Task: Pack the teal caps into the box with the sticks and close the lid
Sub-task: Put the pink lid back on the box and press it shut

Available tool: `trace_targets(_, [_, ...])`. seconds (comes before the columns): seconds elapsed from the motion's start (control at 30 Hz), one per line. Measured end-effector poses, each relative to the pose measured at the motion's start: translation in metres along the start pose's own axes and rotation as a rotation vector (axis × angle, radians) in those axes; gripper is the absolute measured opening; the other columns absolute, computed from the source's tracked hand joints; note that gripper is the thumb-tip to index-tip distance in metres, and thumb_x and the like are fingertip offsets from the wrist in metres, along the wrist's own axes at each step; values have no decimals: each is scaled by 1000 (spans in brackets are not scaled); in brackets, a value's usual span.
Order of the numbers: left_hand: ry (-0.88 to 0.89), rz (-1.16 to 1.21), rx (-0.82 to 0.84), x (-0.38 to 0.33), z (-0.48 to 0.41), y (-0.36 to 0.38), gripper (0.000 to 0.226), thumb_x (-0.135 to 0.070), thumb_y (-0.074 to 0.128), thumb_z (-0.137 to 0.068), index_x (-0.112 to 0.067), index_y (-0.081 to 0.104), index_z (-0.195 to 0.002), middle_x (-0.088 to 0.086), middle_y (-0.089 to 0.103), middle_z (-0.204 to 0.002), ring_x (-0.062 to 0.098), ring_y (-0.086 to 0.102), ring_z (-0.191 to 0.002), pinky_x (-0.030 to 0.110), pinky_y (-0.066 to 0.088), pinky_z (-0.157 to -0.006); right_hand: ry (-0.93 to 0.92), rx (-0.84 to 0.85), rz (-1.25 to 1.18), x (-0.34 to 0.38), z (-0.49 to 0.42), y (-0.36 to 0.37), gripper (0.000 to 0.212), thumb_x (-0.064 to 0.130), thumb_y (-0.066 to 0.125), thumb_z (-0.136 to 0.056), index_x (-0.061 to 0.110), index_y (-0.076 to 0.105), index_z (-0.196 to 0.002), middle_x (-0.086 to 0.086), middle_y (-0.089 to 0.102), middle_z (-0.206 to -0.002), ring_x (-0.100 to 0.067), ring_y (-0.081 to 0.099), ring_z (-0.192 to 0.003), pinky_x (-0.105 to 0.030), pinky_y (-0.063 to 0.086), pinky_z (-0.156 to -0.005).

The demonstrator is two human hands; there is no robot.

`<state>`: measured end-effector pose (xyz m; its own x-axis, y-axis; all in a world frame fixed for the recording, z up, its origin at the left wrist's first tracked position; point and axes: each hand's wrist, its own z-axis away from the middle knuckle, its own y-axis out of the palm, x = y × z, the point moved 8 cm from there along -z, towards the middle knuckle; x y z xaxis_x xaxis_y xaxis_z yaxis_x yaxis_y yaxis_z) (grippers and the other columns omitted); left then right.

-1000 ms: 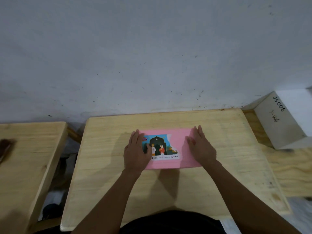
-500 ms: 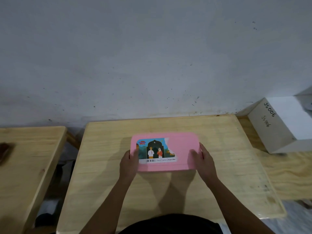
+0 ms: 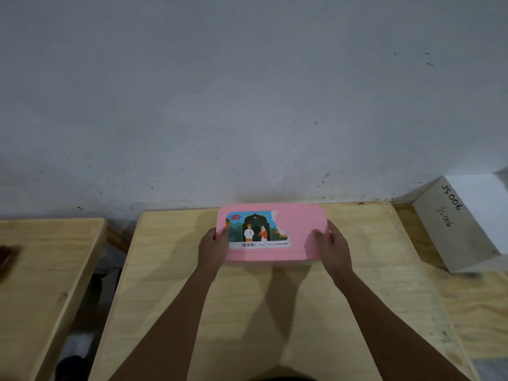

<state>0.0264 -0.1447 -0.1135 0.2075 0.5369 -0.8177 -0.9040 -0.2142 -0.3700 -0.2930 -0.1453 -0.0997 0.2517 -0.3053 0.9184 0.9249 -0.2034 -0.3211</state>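
Note:
A pink box (image 3: 299, 232) with its lid shut and a colourful sticker on top is held above the wooden table (image 3: 247, 312), its shadow lying on the wood below. My left hand (image 3: 213, 248) grips its left end, thumb on the lid. My right hand (image 3: 334, 247) grips its right end, thumb on the lid. The caps and sticks are hidden; the box's inside cannot be seen.
A white carton (image 3: 464, 221) marked "JS 006" lies on the adjoining wood at the right. A second wooden table (image 3: 41, 270) stands at the left across a gap. A grey wall (image 3: 247, 105) rises just behind the table.
Both hands went from lying flat on the lid to gripping the box's ends. The box has risen off the table and moved away from me toward the wall.

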Motion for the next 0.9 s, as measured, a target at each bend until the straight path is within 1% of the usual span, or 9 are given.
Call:
trace_targets(0.17, [-51, 23, 12, 1, -7, 5, 24, -35, 49, -90, -17, 62, -97, 4, 67, -92, 21, 61, -77, 34, 47, -66, 7, 7, 51, -3, -12, 7, 19, 24, 52, -94, 21, 61, -111, 3, 67, -103, -21, 61, -98, -39, 48, -87])
trace_targets(0.27, [-60, 15, 1, 1, -11, 10, 25, -33, 48, -91, -14, 61, -102, 4, 66, -94, 21, 62, -82, 32, 46, -66, 12, 20, 74, -6, -23, 10, 25, 23, 53, -93, 24, 59, -116, 4, 67, -106, -19, 61, -99, -35, 48, -82])
trace_targets(0.4, [-48, 3, -10, -2, -17, 12, 25, -31, 47, -92, -13, 61, -103, 3, 66, -94, 19, 61, -83, 30, 45, -64, -1, 20, 102, -9, -31, 13, 29, 27, 53, -95, 25, 56, -124, 5, 67, -109, -19, 62, -100, -36, 50, -84])
trace_targets(0.5, [-44, 16, -3, -2, -17, 11, 24, -29, 47, -93, -14, 62, -104, 2, 66, -95, 16, 61, -80, 29, 46, -63, -27, 4, 139, -7, -28, 13, 39, 42, 51, -92, 27, 53, -128, 5, 66, -111, -19, 61, -100, -38, 51, -85])
trace_targets(0.6, [-45, 34, 15, -5, -14, 12, 24, -29, 46, -94, -15, 62, -104, 3, 66, -97, 17, 62, -82, 33, 49, -69, -47, 18, 264, 1, -28, 16, 47, 51, 43, -91, 23, 48, -129, 4, 63, -106, -25, 62, -96, -42, 53, -81])
trace_targets(0.67, [-46, 31, 26, -9, -11, 11, 23, -30, 44, -95, -17, 61, -105, 4, 66, -97, 18, 62, -83, 35, 50, -74, -22, 40, 407, 6, -31, 18, 43, 46, 40, -97, 15, 44, -126, 0, 57, -99, -28, 60, -87, -39, 50, -73])
trace_targets(0.73, [-31, -47, 49, -15, -7, 9, 26, -32, 43, -94, -16, 59, -106, 5, 67, -99, 19, 63, -83, 36, 52, -76, 22, 49, 540, 11, -35, 18, 38, 41, 40, -99, 10, 45, -121, -4, 55, -99, -27, 58, -85, -35, 46, -70])
trace_targets(0.8, [11, -203, 70, -24, -4, 3, 34, -37, 44, -89, -15, 58, -111, 8, 67, -106, 23, 64, -89, 41, 54, -82, 55, 73, 616, 17, -39, 15, 40, 42, 42, -93, 13, 48, -119, -7, 56, -106, -28, 59, -92, -38, 49, -75])
trace_targets(0.9, [170, -494, 110, -58, 8, -10, 47, -36, 47, -91, -12, 47, -132, 6, 54, -130, 29, 54, -116, 38, 45, -99, 28, 254, 715, 36, -41, 23, 44, 48, 37, -89, 16, 53, -114, -8, 57, -109, -26, 58, -94, -43, 52, -86])
